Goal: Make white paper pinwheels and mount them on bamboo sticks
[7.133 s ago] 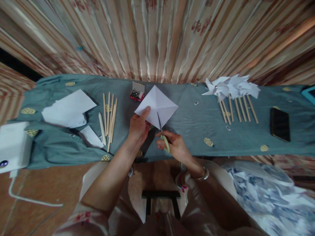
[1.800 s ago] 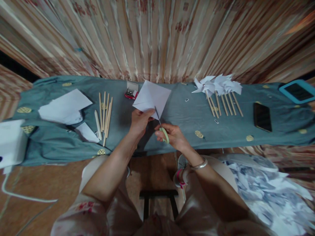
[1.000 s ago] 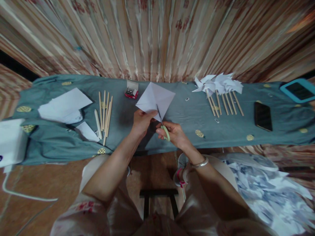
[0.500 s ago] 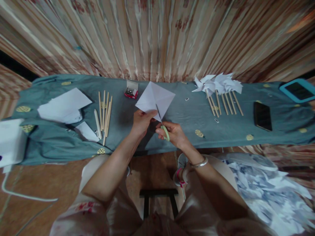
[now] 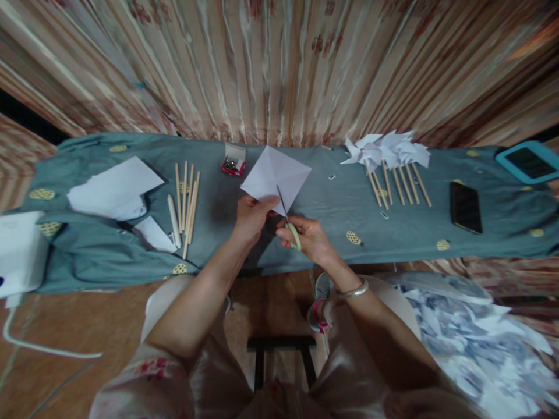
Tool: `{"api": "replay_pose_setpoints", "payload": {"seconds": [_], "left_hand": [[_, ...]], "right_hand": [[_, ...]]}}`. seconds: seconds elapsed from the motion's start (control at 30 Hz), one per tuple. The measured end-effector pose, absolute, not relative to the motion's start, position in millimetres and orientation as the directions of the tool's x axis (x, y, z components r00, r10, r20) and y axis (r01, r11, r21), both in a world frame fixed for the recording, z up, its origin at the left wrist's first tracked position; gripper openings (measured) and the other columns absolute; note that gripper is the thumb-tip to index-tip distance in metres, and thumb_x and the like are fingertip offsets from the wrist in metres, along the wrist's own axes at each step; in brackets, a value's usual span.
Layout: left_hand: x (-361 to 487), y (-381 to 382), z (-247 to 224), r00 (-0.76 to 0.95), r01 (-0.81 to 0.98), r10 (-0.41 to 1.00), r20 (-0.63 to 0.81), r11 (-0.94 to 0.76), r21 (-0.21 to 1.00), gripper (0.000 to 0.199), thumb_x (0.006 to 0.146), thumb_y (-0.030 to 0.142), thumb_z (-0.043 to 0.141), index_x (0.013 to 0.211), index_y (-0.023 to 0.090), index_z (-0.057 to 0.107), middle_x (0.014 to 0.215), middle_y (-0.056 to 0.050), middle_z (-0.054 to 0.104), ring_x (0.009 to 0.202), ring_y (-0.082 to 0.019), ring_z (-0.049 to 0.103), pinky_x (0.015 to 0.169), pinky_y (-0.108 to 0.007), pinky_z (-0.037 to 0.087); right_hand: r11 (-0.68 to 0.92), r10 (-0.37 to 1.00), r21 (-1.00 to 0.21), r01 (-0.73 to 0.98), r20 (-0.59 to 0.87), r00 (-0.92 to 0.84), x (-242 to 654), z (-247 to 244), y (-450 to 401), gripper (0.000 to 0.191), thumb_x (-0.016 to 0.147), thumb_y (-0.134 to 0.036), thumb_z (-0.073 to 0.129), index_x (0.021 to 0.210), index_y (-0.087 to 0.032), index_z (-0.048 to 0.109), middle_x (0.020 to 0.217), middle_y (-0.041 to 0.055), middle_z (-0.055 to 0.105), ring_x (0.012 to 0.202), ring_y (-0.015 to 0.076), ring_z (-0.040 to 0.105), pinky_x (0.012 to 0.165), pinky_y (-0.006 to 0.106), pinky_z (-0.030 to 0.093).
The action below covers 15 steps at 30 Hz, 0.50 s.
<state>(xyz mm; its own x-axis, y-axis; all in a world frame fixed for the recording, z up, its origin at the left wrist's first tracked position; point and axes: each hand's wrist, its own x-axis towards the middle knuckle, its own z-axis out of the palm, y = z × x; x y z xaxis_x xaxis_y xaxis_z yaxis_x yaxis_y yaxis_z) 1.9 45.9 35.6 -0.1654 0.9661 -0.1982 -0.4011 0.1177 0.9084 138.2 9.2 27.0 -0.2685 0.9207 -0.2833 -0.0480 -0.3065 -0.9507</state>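
A creased white paper square (image 5: 276, 170) is pinched at its lower left by my left hand (image 5: 254, 217), thumb on top and fingers underneath. My right hand (image 5: 306, 237) is closed round the light green handles of a pair of scissors (image 5: 293, 234). The dark blade lies over the lower part of the paper, pointing up towards its middle along a crease. Beyond the paper, to its left, stands a small open red-and-white box (image 5: 233, 160) with metal pins in it.
Several wooden sticks (image 5: 191, 209) and a stack of white paper (image 5: 114, 189) lie left on the blue-green cloth (image 5: 314, 244). Right are several paper pinwheels (image 5: 384, 151), a phone (image 5: 466, 206) and a blue-framed tablet (image 5: 530, 162). Paper pieces fill a bag (image 5: 484, 343) beside my leg.
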Motion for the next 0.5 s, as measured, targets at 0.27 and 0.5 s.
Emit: {"api": "replay_pose_setpoints", "payload": {"seconds": [0.27, 0.5], "left_hand": [[2.4, 46.5, 37.8, -0.175, -0.441, 0.959, -0.224, 0.127, 0.889, 0.023, 0.047, 0.022, 0.081, 0.064, 0.014, 0.067, 0.061, 0.002, 0.067, 0.053, -0.011, 0.058, 0.047, -0.021, 0.047], [2.1, 46.2, 38.4, -0.173, -0.465, 0.951, -0.254, 0.148, 0.873, 0.027, 0.046, 0.023, 0.082, 0.068, 0.015, 0.068, 0.065, 0.001, 0.068, 0.055, -0.011, 0.060, 0.050, -0.022, 0.048]], "right_hand": [[-0.284, 0.930, -0.957, -0.063, -0.259, -0.261, 134.9, 25.3, 9.5, 0.043, 0.053, -0.052, 0.089, 0.070, -0.018, 0.067, 0.049, -0.0055, 0.060, 0.045, 0.0079, 0.054, 0.046, 0.021, 0.044], [-0.301, 0.925, -0.951, -0.070, -0.274, -0.262, 133.1, 26.5, 9.3, 0.046, 0.050, -0.053, 0.089, 0.071, -0.019, 0.067, 0.051, -0.0053, 0.060, 0.046, 0.0086, 0.054, 0.047, 0.021, 0.045]]}}
